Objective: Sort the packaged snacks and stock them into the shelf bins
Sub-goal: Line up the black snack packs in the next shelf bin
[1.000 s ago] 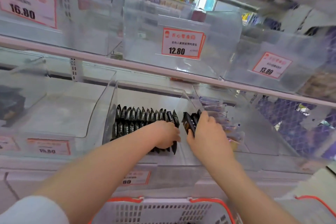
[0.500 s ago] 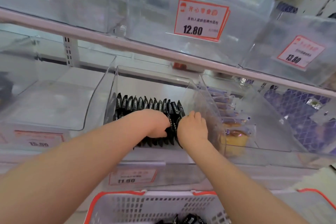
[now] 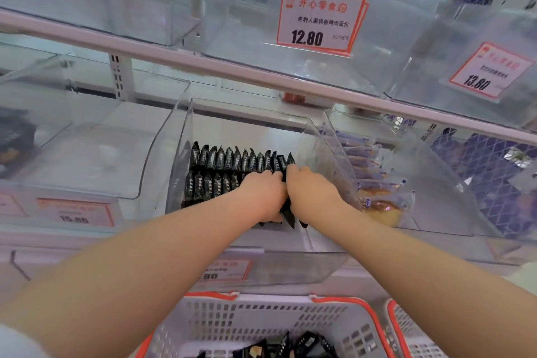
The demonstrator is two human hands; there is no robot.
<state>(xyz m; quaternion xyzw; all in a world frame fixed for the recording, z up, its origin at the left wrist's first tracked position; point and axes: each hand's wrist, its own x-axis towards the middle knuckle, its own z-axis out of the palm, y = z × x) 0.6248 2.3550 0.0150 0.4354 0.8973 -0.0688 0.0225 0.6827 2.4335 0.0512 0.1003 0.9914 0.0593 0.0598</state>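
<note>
In the clear plastic shelf bin (image 3: 186, 136), small black foil-wrapped snack packets (image 3: 232, 160) stand upright in two rows. Left hand (image 3: 263, 195) and right hand (image 3: 312, 192) each have a grip on the rightmost packets, fingers curled round them. Judgement: light, crinkly, slippery, crushable; pinch by the flat sides, not the sealed ends. More packets sit in the white orange-rimmed basket (image 3: 261, 317).

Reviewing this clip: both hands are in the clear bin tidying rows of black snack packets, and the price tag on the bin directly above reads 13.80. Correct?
Nearly. Both the left hand and right hand are in the clear bin, at the rows of black snack packets, but the head view shows the price tag above reads 12.80. The 13.80 tag is on the next bin to the right.
</note>
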